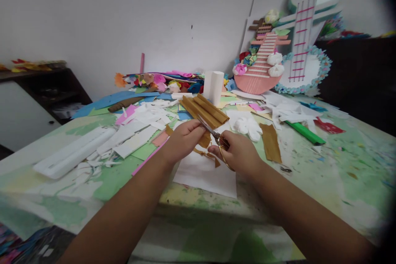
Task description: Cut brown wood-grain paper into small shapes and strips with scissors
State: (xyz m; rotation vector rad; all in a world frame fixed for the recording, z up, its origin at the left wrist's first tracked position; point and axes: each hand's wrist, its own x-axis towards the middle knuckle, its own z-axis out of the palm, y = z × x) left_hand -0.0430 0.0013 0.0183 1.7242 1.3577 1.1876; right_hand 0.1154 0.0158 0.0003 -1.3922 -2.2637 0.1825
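Note:
My right hand [241, 150] grips a pair of scissors [211, 131] with gold-coloured handles, the blades pointing up and to the left. Close beside the blades, my left hand [184, 140] pinches a small piece of brown crepe paper [204, 140], partly covered by the fingers. Beyond both hands lie folded brown crepe paper strips [204, 109]. A white sheet [207, 177] is under the hands, with small brown scraps [217, 162] on it. To the right are a white paper flower [247, 126] and another brown crepe piece [270, 142].
A white roll [213, 84] stands behind the brown strips. White paper scraps [148, 117] and a long white box-like object [76, 152] lie left. On the right are a green roll [305, 132] and decorated guitar-shaped cutouts [262, 64]. Paper flowers [159, 80] line the wall.

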